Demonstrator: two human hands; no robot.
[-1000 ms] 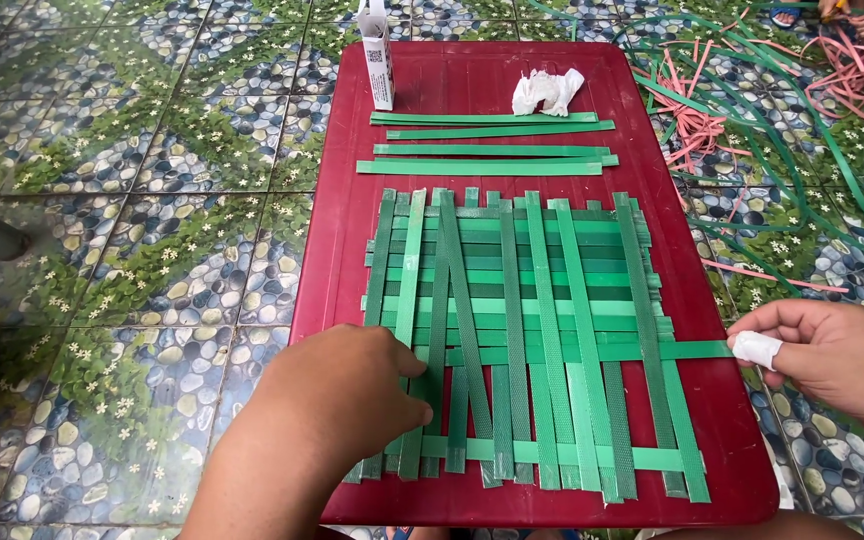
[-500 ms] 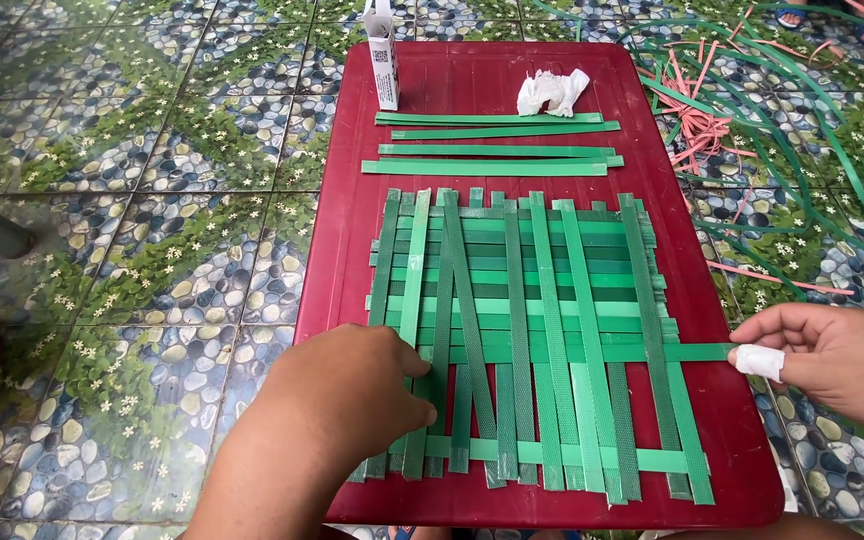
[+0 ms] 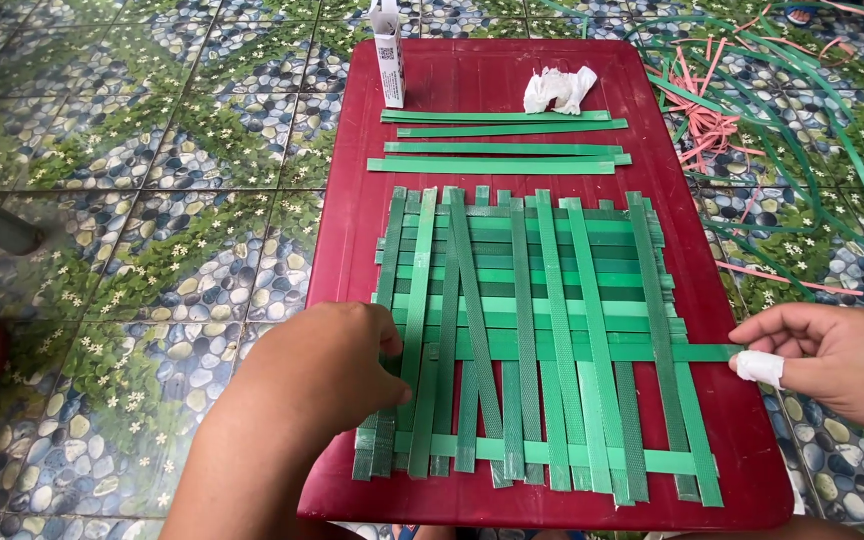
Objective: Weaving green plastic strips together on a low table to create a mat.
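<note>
Left hand: the left hand lies knuckles-up on the left edge of the woven mat, fingers curled down among the upright strips; whether it pinches one I cannot tell.
Right hand: the right hand pinches the right end of one crosswise strip between thumb and forefinger; a white bandage wraps one fingertip.
Woven mat: green plastic strips, half woven, lying flat on the near half of the red tray; about ten uprights cross a band of horizontals, and the held strip sticks out past the mat's right edge.
Tray contents: besides the mat, the tray bears loose green strips, about five, laid crosswise in a neat group just beyond the mat; one crumpled white tissue near the far edge; one small white carton standing upright at the far left corner.
Floor: a pebble-patterned tile floor under the tray, with a tangle of long green and pink strips to the right, too many to count.
</note>
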